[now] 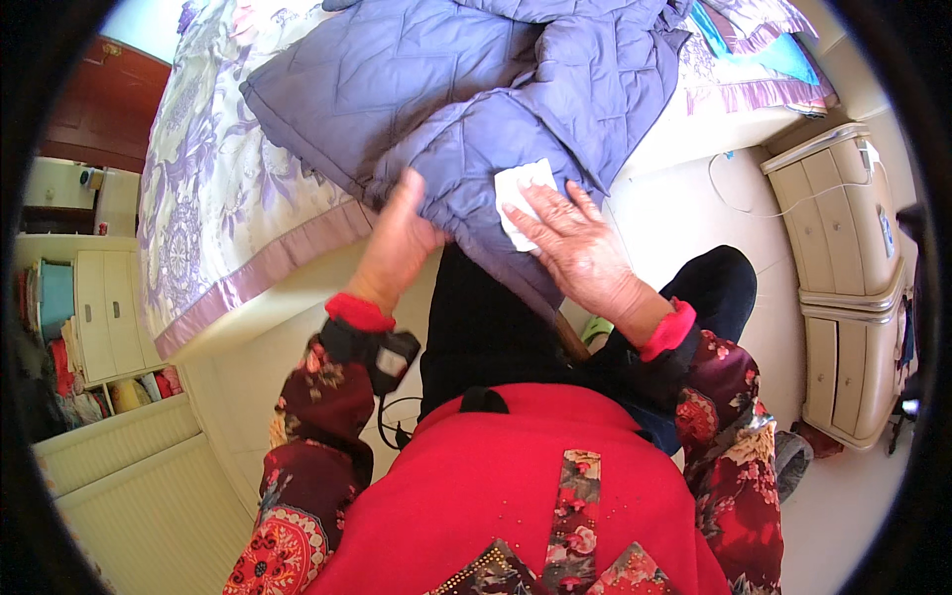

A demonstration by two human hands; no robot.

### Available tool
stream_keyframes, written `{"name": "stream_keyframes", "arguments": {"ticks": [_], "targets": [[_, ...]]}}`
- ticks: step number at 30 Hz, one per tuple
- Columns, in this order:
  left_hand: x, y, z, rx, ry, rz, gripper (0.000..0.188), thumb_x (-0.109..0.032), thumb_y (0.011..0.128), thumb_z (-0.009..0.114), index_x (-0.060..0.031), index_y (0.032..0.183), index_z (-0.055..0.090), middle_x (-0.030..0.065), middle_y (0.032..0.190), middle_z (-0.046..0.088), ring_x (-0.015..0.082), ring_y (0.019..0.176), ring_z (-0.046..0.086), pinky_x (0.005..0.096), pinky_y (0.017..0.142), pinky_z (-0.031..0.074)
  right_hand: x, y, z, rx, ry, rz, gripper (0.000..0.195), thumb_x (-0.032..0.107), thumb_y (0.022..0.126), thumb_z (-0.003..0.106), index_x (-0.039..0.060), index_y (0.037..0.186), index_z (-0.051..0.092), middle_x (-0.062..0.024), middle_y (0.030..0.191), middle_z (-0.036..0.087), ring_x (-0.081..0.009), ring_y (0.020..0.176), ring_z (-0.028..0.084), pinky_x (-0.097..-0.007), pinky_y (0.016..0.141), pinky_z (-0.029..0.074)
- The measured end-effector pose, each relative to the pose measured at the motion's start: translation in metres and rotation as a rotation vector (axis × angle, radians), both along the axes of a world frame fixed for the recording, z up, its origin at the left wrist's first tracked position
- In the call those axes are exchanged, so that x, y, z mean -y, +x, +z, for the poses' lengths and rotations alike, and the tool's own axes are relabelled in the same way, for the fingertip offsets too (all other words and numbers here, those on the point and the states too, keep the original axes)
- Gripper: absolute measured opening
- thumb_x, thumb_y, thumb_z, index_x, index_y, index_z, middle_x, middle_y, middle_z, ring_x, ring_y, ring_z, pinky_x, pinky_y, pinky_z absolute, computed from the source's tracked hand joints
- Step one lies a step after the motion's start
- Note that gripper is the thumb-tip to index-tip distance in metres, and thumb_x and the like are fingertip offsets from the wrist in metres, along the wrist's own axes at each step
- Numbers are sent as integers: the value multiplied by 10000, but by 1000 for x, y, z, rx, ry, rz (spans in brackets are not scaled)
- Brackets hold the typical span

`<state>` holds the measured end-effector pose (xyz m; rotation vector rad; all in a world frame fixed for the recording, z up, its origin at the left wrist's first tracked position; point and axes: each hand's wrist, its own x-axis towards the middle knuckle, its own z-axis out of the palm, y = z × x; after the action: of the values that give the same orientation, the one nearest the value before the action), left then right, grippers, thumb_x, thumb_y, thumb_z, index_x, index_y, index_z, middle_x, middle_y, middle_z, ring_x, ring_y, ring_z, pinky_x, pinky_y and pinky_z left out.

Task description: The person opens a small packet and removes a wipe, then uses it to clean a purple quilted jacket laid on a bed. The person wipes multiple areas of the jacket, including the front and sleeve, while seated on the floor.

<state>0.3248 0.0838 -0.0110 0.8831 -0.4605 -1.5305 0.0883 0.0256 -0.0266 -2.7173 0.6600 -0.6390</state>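
Note:
A purple-grey quilted garment (461, 126), apparently a padded jacket, spreads from the bed down over my knee. On its lower part lies a folded white tissue or cloth (513, 195), pressed flat against the fabric under the fingers of my right hand (584, 249). My left hand (398, 242) is at the garment's gathered edge, its thumb over the fabric; the other fingers are blurred and partly hidden by the cloth.
The bed carries a white and purple floral cover (223, 186) with a satin border. Two stacked beige cabinets (833, 223) stand at right, with a white cable (751, 214) beside them. A cabinet (111, 312) and shelves with folded clothes are at left. Turquoise cloth (781, 59) lies on the bed.

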Motion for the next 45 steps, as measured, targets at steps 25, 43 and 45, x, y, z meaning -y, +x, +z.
{"name": "stream_keyframes", "arguments": {"ticks": [25, 43, 45], "targets": [[-52, -8, -39, 560, 113, -17, 207, -225, 1000, 556, -25, 1016, 610, 76, 896, 673, 174, 726, 658, 291, 666, 534, 8, 26, -1, -101, -83, -70, 499, 149, 867, 601, 124, 1362, 540, -175, 1422, 502, -273, 1317, 499, -549, 1112, 318], [-3, 9, -19, 492, 30, 205, 161, -215, 1006, 546, -59, 996, 584, 51, 911, 671, 146, 762, 646, 313, 691, 541, 12, -1, -3, -8, -31, -79, 501, 135, 883, 594, 143, 1380, 534, -115, 1444, 504, -227, 1364, 454, -520, 1162, 253], [21, 29, -22, 462, 1, 197, 149, -213, 1005, 547, -69, 1018, 586, 44, 935, 676, 148, 778, 651, 320, 706, 544, 14, 5, 3, 11, -32, -116, 506, 130, 889, 601, 144, 1389, 526, -111, 1452, 497, -232, 1369, 449, -520, 1156, 266]]}}
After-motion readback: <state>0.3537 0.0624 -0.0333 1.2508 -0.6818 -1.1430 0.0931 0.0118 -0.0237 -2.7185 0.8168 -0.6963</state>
